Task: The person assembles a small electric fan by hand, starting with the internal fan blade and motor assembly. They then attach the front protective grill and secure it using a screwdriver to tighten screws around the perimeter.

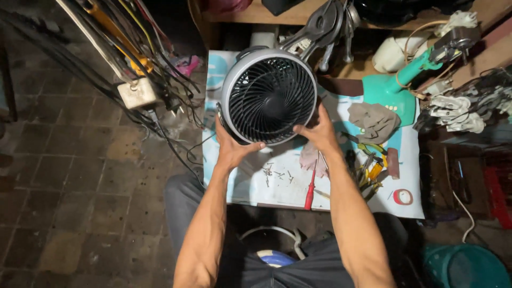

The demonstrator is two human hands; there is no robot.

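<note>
hands: left hand [232, 148], right hand [318, 131] | both clasp round fan [269, 97]

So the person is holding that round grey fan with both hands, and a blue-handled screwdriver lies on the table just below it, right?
Not quite. The head view shows both hands, left and right, holding the round grey fan, but the screwdriver on the table has a red handle, not blue.

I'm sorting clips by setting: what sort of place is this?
Probably a small appliance repair bench: both hands hold a round grey fan over a worktable strewn with loose screws, a red screwdriver and a dismantled teal fan base.
</note>
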